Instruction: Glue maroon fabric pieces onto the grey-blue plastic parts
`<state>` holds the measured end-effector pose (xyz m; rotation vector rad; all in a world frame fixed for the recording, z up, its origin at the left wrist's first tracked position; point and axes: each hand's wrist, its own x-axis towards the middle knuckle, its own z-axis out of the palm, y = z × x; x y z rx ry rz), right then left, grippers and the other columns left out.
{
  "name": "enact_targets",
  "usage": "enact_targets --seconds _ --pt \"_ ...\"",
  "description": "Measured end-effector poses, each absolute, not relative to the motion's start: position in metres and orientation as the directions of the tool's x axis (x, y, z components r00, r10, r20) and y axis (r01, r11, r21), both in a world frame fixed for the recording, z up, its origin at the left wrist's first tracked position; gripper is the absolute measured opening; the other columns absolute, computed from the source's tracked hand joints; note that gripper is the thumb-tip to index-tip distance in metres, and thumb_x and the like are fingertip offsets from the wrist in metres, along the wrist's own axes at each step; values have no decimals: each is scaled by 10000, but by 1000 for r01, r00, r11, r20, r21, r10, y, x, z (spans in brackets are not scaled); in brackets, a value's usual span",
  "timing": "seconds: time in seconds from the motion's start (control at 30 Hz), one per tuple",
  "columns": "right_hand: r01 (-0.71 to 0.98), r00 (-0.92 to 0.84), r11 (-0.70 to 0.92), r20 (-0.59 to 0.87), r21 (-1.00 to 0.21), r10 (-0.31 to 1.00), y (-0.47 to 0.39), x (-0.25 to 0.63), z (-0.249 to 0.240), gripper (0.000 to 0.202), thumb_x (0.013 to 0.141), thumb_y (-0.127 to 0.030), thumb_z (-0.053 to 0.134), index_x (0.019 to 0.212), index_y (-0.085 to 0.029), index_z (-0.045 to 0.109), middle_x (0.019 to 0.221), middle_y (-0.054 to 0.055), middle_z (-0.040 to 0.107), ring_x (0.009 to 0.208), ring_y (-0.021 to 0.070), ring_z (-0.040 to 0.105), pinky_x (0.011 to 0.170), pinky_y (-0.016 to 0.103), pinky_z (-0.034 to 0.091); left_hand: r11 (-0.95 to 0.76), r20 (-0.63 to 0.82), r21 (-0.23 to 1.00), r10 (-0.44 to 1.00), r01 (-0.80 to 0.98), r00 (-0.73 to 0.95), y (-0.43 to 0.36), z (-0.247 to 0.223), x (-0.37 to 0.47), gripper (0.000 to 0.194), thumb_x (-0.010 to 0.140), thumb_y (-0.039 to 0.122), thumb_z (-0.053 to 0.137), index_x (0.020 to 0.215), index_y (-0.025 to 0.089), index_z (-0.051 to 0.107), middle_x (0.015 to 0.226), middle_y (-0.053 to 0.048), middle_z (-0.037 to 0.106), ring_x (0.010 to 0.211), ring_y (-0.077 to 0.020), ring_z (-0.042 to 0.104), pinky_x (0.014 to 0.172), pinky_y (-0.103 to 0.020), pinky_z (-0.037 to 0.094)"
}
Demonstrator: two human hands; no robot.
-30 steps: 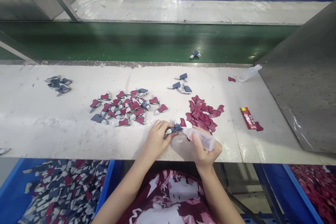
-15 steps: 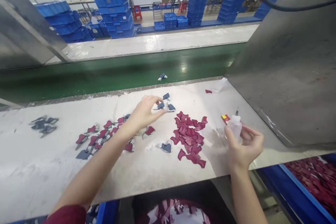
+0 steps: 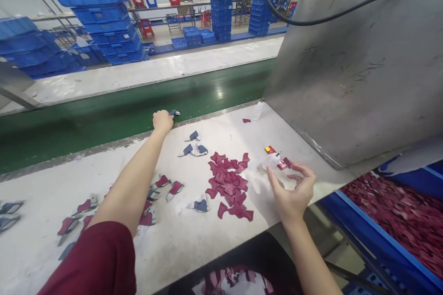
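Note:
My left hand (image 3: 162, 121) reaches over the far edge of the table to the green conveyor belt. Its fingers are closed on a small dark blue and white piece (image 3: 175, 113). My right hand (image 3: 294, 191) is open, thumb and fingers apart, beside a translucent squeeze bottle (image 3: 271, 162) with a thin tip, which lies tilted on the table. By the bottle is a red and yellow packet (image 3: 270, 150). Between the hands lies a pile of maroon cut pieces (image 3: 228, 182). Several blue-topped pieces (image 3: 201, 149) sit left of the pile, and maroon-topped pieces (image 3: 176, 187) lie near my left forearm.
The green belt (image 3: 214, 90) runs behind the white table (image 3: 194, 249). A metal panel (image 3: 346, 73) stands at the right, with a black cable (image 3: 328, 20) above. A blue crate (image 3: 380, 235) of maroon pieces is below right. Stacked blue crates (image 3: 110, 37) stand beyond the belt.
My left hand has moved from the blue-topped pieces on the table out to the piece on the belt. My right hand has let go of the bottle, now down on the table. The view has turned right.

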<state>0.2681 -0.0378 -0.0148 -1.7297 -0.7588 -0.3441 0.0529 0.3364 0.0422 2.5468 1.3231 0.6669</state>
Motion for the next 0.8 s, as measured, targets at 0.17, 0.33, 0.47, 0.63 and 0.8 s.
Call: enact_targets --seconds 0.17,0.33,0.47,0.63,0.8 --pt "745 564 -104 538 -659 626 -53 250 -18 205 905 -400 675 985 -214 699 921 62 672 871 209 647 734 353 531 -504 226 333 863 797 451 306 43 56 262 975 308 573 1116 105 664 1145 -118 676 1081 -274 626 975 -475 506" --pt "713 512 -174 336 -679 791 -49 239 -25 418 900 -578 622 1074 -217 741 945 83 682 916 259 617 820 416 524 -611 176 312 790 728 587 241 42 59 208 924 289 574 1018 146 692 1155 -145 682 1152 -313 560 1055 -460 415" --pt "722 482 -200 273 -663 833 -42 239 -23 425 912 -590 580 1029 -222 757 960 102 705 932 287 592 827 437 497 -663 260 357 747 658 612 169 50 34 276 978 285 472 1117 156 672 1203 -152 658 1168 -314 570 1037 -479 433" --pt "632 505 -229 169 -740 846 -39 243 -19 415 829 -622 649 813 -220 751 834 70 738 821 262 628 762 401 488 -617 178 529 752 582 635 71 42 -16 351 910 431 665 1179 207 644 1107 -95 701 1031 -275 651 910 -418 521" --pt "413 612 -260 54 -873 789 -42 224 -1 377 740 -578 762 784 -204 765 699 39 730 611 191 634 620 326 499 -529 162 619 809 580 565 27 8 -23 321 847 293 767 1148 245 668 1146 -79 679 1116 -269 621 976 -429 503"
